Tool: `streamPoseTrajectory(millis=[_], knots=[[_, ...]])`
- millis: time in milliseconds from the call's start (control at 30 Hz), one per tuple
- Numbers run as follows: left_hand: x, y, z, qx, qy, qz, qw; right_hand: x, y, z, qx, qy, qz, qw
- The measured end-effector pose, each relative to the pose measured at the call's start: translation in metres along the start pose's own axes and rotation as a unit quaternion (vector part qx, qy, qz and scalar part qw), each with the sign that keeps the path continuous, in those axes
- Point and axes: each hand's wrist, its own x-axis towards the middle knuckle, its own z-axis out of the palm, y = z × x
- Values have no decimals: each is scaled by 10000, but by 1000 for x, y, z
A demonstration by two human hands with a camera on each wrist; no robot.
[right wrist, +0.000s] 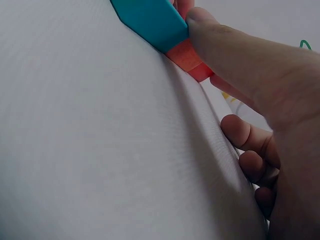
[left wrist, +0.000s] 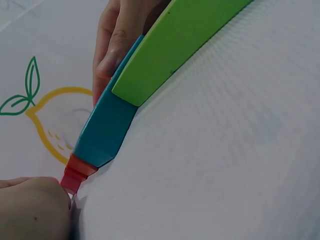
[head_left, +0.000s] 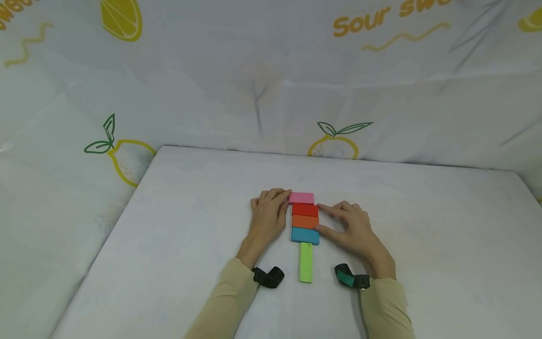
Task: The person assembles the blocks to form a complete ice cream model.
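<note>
Blocks (head_left: 305, 221), flat smooth rectangles, lie in a row; left hand (head_left: 267, 216) and right hand (head_left: 349, 228) press them with relaxed fingers.

Green block (left wrist: 180, 45) lies flat on the white table (left wrist: 225, 165), its end touching the blue block (left wrist: 107, 127). Beyond the blue: orange block (left wrist: 80, 164), then a red one (left wrist: 71, 181). Left hand (left wrist: 32, 210) at the row's far end. Right hand (left wrist: 117, 40) against the blue block's side. Lemon print (left wrist: 47, 125) behind.

A white-covered table (head_left: 423, 235) bears pink (head_left: 301, 198), red (head_left: 305, 210), orange (head_left: 305, 221), blue (head_left: 305, 235) and green (head_left: 306, 262) blocks.
</note>
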Motion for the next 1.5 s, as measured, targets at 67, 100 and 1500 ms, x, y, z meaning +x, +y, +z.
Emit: streamPoseTrajectory(millis=[67,100,1500], knots=[[0,0,0,-1,-30,-16,10000,0,0,0,-23,-9,9,10000],[0,-1,0,11,-54,-32,10000,0,0,0,-38,-10,9,10000],[2,-2,3,246,-232,-33,9994,0,0,1,15,-11,13,10000]])
